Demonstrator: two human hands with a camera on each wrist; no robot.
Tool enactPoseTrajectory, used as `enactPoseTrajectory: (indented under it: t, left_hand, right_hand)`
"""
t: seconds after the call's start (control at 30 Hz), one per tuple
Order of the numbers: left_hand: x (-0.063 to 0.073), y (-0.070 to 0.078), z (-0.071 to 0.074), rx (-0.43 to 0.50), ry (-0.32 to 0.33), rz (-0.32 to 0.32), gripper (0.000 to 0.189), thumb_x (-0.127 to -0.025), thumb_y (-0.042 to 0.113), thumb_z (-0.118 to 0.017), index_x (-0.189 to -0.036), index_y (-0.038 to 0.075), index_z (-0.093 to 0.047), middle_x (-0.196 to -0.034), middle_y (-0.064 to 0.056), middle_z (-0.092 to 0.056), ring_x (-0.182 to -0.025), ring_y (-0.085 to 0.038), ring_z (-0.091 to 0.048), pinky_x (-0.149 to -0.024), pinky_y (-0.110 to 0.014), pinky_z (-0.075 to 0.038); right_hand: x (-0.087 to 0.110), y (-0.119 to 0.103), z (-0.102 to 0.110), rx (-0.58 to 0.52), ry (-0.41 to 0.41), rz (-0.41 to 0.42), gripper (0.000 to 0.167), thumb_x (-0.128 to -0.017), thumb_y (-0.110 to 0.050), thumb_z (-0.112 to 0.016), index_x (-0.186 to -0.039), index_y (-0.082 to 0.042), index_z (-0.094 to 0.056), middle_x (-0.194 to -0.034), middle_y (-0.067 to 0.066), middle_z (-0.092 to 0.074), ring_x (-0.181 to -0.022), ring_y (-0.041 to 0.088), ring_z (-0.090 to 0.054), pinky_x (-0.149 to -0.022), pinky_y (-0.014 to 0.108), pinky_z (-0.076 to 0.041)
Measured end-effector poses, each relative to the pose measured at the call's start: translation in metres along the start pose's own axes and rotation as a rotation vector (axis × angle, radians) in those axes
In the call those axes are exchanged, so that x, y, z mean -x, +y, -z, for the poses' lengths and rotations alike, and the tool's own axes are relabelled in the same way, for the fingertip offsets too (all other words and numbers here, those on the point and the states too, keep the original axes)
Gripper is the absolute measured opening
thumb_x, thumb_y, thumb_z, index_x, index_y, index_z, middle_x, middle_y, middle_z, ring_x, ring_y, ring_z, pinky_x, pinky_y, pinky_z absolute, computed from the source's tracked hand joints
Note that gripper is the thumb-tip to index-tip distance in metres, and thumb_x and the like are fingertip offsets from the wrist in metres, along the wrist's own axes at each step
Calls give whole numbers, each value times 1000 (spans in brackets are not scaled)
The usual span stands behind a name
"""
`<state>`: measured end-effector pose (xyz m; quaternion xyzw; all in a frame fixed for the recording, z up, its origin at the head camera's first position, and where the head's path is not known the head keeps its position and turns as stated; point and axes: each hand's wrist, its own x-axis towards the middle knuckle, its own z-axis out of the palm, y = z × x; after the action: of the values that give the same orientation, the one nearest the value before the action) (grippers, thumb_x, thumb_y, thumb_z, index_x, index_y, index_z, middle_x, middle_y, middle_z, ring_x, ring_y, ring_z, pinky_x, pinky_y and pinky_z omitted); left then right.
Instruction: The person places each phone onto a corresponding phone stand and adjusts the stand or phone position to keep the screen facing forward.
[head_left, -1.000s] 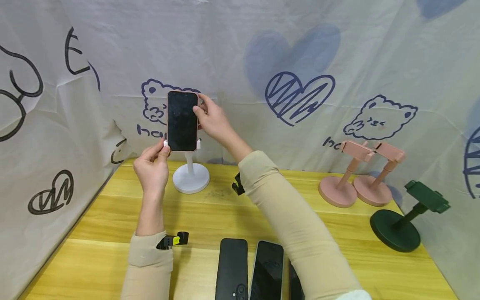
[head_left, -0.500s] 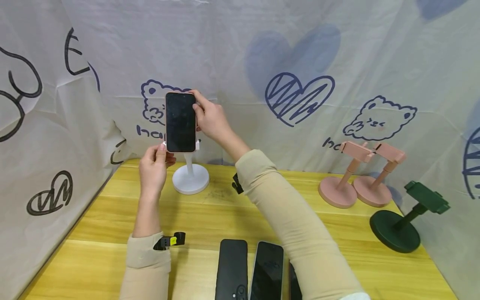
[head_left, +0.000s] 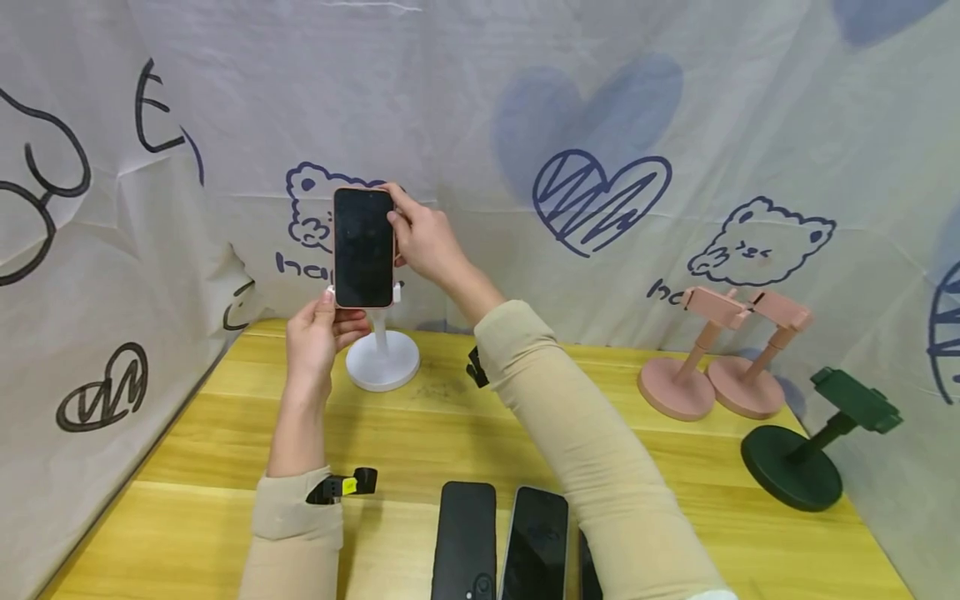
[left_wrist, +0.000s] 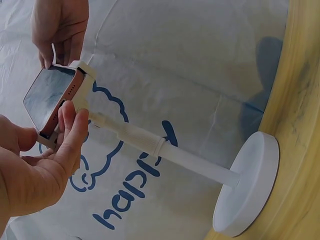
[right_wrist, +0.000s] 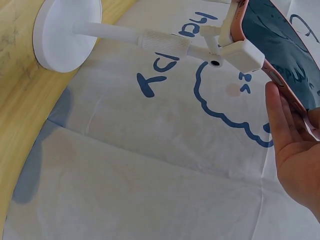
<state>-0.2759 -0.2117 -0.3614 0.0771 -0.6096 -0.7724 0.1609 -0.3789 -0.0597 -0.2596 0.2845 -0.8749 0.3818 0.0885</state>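
A smartphone (head_left: 363, 247) in a pink case stands upright in the clamp of a white phone stand (head_left: 382, 362), its dark screen facing me. My right hand (head_left: 427, 242) grips the phone's upper right edge, thumb on the front and fingers behind. Down at the lower left corner, my left hand (head_left: 313, 340) holds the stand's clamp arm, with the fingers reaching under the phone's bottom edge. The left wrist view shows the clamp's end between left thumb (left_wrist: 25, 137) and fingers, fingertips right at the bottom of the phone. Another white clamp end (right_wrist: 243, 56) sits against the phone's right side.
Two pink phone stands (head_left: 677, 387) and a dark green stand (head_left: 792, 468) are on the right of the wooden table (head_left: 405, 442). A black phone (head_left: 465, 533), another phone (head_left: 536, 542) and a partly hidden one lie at the front. A printed cloth hangs behind.
The left fingers have straightened and spread under the phone's bottom edge. My right hand has slid its fingers slightly over the phone's top corner. The phone stays in the stand.
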Motion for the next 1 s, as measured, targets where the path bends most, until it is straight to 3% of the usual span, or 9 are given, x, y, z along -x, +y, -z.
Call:
enactPoseTrajectory:
  t: [0.33, 0.6, 0.77, 1.0]
  left_hand:
    - [-1, -2, -5, 39, 22, -3, 34, -112, 31, -45, -111, 2, -62, -82, -1, -72, -72, -10, -73, -76, -25, -63]
    - [-2, -4, -5, 26, 58, -8, 35, -111, 33, -47, -114, 3, -63, -83, -1, -73, -74, -11, -75, -78, -25, -62]
    - [-1, -3, -4, 16, 59, -5, 36, -110, 36, -48, -115, 3, -63, -85, 1, -74, -78, -11, -75, -80, -25, -62]
    - [0, -4, -4, 15, 56, -21, 37, -111, 35, -49, -118, 1, -63, -83, 3, -75, -79, -11, -76, -81, -27, -62]
  right_hand:
    - [1, 1, 4, -4, -34, 3, 49, -113, -23, -44, -162, -24, -38, -83, 10, -63, -64, 22, -70, -60, 28, -56]
    - [-1, -1, 1, 52, -36, 33, 45, -114, -22, -43, -159, -23, -43, -114, 18, -72, -65, 20, -73, -63, 27, -56]
    - [0, 0, 0, 40, -33, 45, 44, -114, -21, -43, -157, -23, -45, -109, 18, -72, -62, 17, -70, -61, 27, -56]
    - [1, 2, 0, 27, -43, 14, 46, -113, -22, -44, -159, -23, -42, -107, 19, -70, -68, 23, -73, -63, 26, -58]
